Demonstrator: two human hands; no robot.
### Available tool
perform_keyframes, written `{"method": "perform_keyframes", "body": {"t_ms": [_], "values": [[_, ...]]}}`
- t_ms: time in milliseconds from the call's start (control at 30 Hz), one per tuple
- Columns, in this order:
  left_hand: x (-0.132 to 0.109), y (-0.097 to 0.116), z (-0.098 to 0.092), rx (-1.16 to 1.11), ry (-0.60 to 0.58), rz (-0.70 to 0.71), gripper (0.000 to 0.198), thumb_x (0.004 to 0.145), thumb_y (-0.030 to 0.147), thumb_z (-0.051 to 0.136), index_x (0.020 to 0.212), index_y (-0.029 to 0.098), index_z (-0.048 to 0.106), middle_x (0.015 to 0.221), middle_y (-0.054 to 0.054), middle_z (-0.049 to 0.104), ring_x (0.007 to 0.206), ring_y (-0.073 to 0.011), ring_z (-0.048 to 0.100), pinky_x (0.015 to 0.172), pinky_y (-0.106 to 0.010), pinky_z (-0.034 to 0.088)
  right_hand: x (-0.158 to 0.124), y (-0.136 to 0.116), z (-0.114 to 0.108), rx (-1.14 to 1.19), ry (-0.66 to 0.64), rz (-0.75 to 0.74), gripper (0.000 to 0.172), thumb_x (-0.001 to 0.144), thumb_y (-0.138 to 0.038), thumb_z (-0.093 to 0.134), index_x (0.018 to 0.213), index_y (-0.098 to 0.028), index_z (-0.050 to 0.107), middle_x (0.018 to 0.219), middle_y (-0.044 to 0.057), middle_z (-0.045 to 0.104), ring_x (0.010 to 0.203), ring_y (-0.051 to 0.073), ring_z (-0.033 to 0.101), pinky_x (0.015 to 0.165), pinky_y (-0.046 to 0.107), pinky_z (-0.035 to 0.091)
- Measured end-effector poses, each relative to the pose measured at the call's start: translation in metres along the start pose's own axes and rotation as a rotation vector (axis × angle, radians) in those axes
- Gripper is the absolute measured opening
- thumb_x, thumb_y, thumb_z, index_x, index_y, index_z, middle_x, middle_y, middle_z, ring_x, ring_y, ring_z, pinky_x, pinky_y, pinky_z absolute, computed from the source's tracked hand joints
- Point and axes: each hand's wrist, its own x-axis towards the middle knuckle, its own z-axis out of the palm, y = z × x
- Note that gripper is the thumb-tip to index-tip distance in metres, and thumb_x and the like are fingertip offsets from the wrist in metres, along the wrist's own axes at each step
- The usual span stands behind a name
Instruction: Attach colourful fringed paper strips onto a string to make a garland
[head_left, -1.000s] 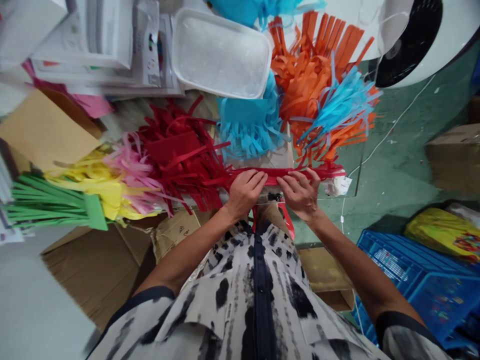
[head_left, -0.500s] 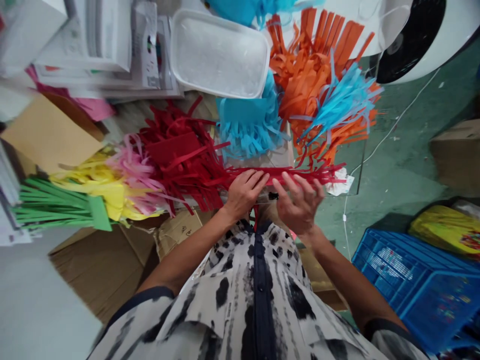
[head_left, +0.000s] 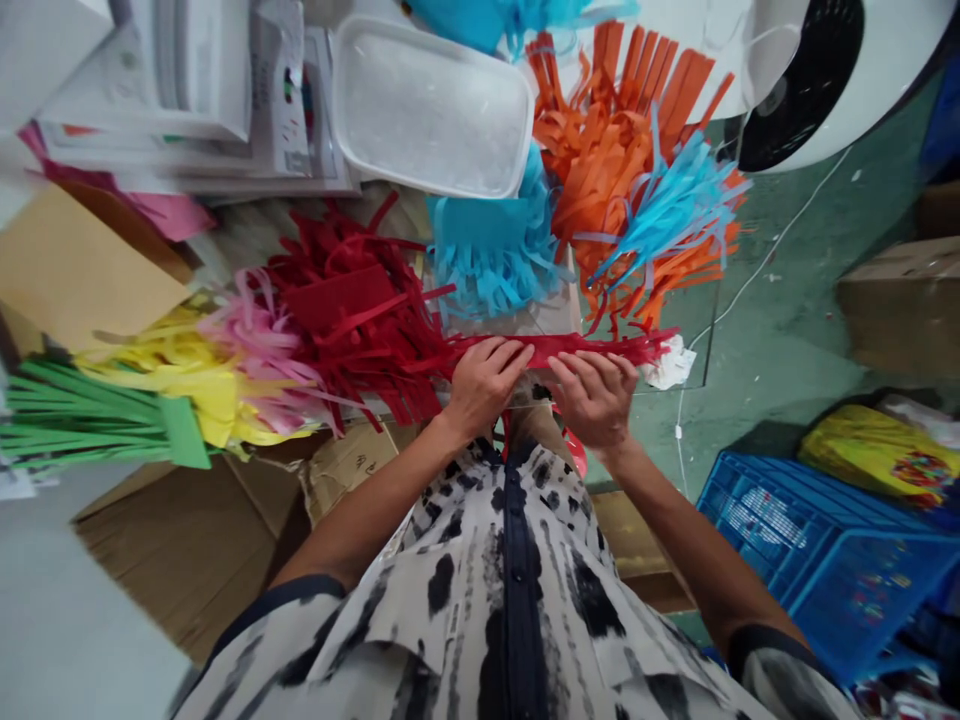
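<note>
Head view. Red fringed strip (head_left: 577,347) lies crosswise in front of the torso, along the near edge of the piled paper, held in both hands. Left hand (head_left: 484,385): fingers (head_left: 510,358) pressed together, curled over the strip near its middle, thumb hidden. Right hand (head_left: 592,398): fingers (head_left: 592,365) close together, slightly fanned, tips on top of the strip; pinch not clearly visible. Hands nearly touching. Strip's far end sits just beside crumpled white tissue (head_left: 667,362). Its other end runs into a red fringe pile (head_left: 352,325).

Along the glass tabletop (head_left: 682,320): blue fringe pile (head_left: 491,250), orange fringe pile (head_left: 622,170), with blue strips (head_left: 675,205) lying over it. Left of the red: pink fringe (head_left: 259,345), yellow fringe (head_left: 206,395), green fringe (head_left: 90,420). White plastic tray (head_left: 431,110) sits above the blue pile, beside stacked paper packets (head_left: 195,90). Below right: blue plastic crate (head_left: 817,565) on the green floor (head_left: 780,310). Below left: cardboard box (head_left: 180,550).
</note>
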Motion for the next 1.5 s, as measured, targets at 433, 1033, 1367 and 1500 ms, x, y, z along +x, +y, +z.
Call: {"method": "perform_keyframes", "body": {"t_ms": [433,1033,1367,1500], "values": [[-0.003,-0.002,0.003,-0.047,0.007,0.015,0.037,0.107,0.021,0.050,0.139,0.023,0.069,0.135,-0.011,0.073,0.128,-0.0255,0.062,0.105,-0.043,0.053,-0.012,0.033,-0.027,-0.115,0.112,0.025,0.032,0.098,-0.019,0.066,0.127,-0.031,0.073,0.126,0.001,0.080,0.120,0.024,0.066,0.109,0.045,0.036],[0.002,-0.017,-0.022,-0.009,0.112,-0.230,0.021,0.105,0.039,0.061,0.097,0.023,0.073,0.096,-0.004,0.079,0.099,-0.0260,0.062,0.087,-0.044,0.039,0.028,0.019,0.007,0.151,-0.234,0.281,0.022,0.105,-0.035,0.059,0.091,-0.023,0.073,0.094,0.004,0.079,0.105,0.029,0.059,0.088,0.041,0.028],[0.012,-0.016,-0.020,0.115,0.030,-0.318,0.020,0.102,0.039,0.062,0.092,0.022,0.067,0.089,-0.009,0.072,0.096,-0.0311,0.060,0.083,-0.044,0.037,0.039,0.008,0.008,0.056,-0.312,0.317,0.024,0.102,-0.038,0.058,0.090,-0.021,0.069,0.091,0.009,0.074,0.109,0.033,0.057,0.090,0.044,0.030],[0.014,-0.013,-0.020,0.141,0.014,-0.328,0.020,0.100,0.038,0.062,0.094,0.021,0.067,0.091,-0.011,0.072,0.096,-0.0321,0.062,0.085,-0.046,0.040,0.038,0.001,0.009,0.003,-0.266,0.308,0.018,0.100,-0.033,0.058,0.100,-0.020,0.069,0.104,0.013,0.073,0.116,0.034,0.056,0.094,0.047,0.032]]}}
